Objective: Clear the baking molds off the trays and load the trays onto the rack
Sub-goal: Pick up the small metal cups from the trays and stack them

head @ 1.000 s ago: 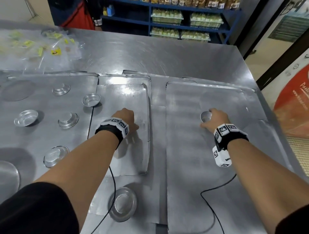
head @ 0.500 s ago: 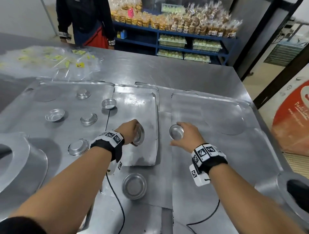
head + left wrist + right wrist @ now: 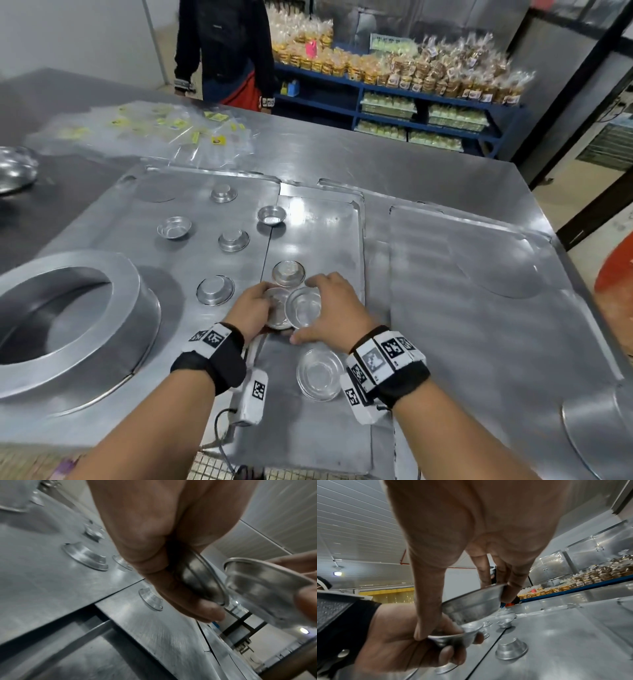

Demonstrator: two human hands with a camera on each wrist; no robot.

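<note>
My left hand grips a small round aluminium baking mold from below. My right hand pinches a second mold by its rim, its edge overlapping the left one. The wrist views show the left-hand mold and the right-hand mold tilted against each other. Both hands hover over the middle tray. An upturned mold lies just beyond them and an upright one just in front. Several more molds sit on the left tray.
The right tray lies bare on the steel table. A large ring-shaped pan stands at the left, another pan at the near right. Clear plastic bags lie at the back left. A person stands behind the table near blue shelves.
Each hand has lifted a mold off its tray and the two hands have come together over the middle tray, closer to me. The view has tilted up.
</note>
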